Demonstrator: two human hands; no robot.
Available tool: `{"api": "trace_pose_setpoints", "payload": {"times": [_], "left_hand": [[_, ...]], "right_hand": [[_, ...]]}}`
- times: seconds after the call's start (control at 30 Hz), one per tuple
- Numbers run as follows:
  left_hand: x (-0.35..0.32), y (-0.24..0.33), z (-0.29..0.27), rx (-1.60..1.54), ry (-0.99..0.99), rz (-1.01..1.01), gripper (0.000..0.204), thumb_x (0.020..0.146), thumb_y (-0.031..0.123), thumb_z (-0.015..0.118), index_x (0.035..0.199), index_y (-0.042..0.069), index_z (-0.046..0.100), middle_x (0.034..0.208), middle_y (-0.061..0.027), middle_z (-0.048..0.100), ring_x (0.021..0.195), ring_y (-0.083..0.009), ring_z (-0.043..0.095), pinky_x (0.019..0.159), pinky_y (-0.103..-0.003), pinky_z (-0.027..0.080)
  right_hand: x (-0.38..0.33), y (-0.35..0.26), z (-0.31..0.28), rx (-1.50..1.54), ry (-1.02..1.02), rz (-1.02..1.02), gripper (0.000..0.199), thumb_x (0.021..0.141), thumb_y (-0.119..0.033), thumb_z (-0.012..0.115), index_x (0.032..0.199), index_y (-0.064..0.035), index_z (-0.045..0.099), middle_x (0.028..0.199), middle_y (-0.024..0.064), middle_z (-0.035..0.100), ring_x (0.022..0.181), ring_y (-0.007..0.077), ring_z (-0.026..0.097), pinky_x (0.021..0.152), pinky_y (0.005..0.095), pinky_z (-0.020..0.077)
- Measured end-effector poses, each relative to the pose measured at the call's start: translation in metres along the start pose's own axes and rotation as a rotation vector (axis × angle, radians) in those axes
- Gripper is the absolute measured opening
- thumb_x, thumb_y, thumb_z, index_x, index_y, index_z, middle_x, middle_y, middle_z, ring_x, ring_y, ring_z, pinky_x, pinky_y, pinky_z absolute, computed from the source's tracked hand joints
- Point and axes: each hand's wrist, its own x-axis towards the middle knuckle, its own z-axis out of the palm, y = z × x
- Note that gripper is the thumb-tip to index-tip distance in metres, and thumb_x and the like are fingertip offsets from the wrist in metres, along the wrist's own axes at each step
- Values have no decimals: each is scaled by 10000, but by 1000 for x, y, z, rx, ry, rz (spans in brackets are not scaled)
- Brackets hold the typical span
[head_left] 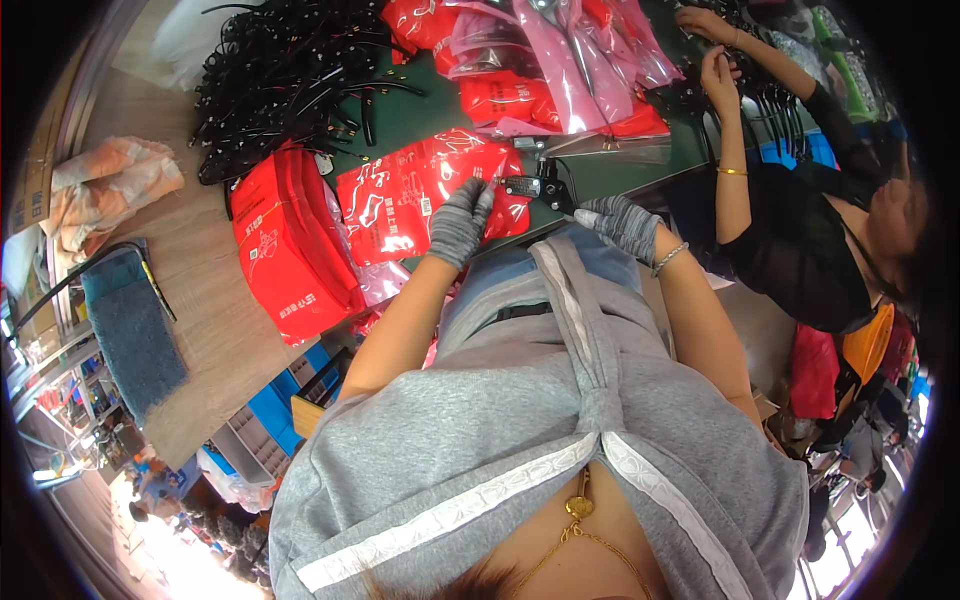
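Two hands at work, both in grey knit gloves, near the front edge of the dark green table (606,178). My left hand (459,222) is over the right end of a flat red printed packet (395,203); thumb and fingertips drawn close together, but whether they pinch the packet or something smaller I cannot tell. My right hand (618,226) is half curled, fingertips at the right end of a small black piece with a pale-marked panel (523,187); cannot tell if I grip it. That piece sits between my hands, by the table's front edge.

Left of the flat packet: a stack of red packets (293,255), lying partly over the wood-grain surface (205,300). Toward the far left corner, a heap of black strands (290,85), some gold-tipped. Along the far edge, glossy pink packages (575,65). Right side: a co-worker's hand (719,80) among more black strands.
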Motion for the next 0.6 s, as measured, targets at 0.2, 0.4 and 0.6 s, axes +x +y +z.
{"api": "trace_pose_setpoints", "payload": {"times": [0.2,0.4,0.6], "left_hand": [[-3,-3,-4,-10,169,13,301,953,253,570,1092,-11,609,994,-203,678,918,-325,667,808,-383,518],[-7,25,-17,11,-45,161,237,929,168,597,1070,-22,613,994,-192,642,954,-303,621,858,-367,491],[-7,39,-12,-141,225,318,149,931,75,571,1051,-9,600,990,-87,591,964,-197,579,851,-307,469]], "right_hand": [[2,12,3,266,-55,64,212,963,-236,558,934,-63,677,631,-46,451,547,78,387,508,259,363],[4,3,8,55,-91,-8,281,963,-279,553,1034,-29,660,745,65,593,698,190,544,686,329,462],[2,-25,23,-604,195,-201,340,938,-327,543,1147,-74,632,1066,179,649,977,371,599,872,425,472]]}}
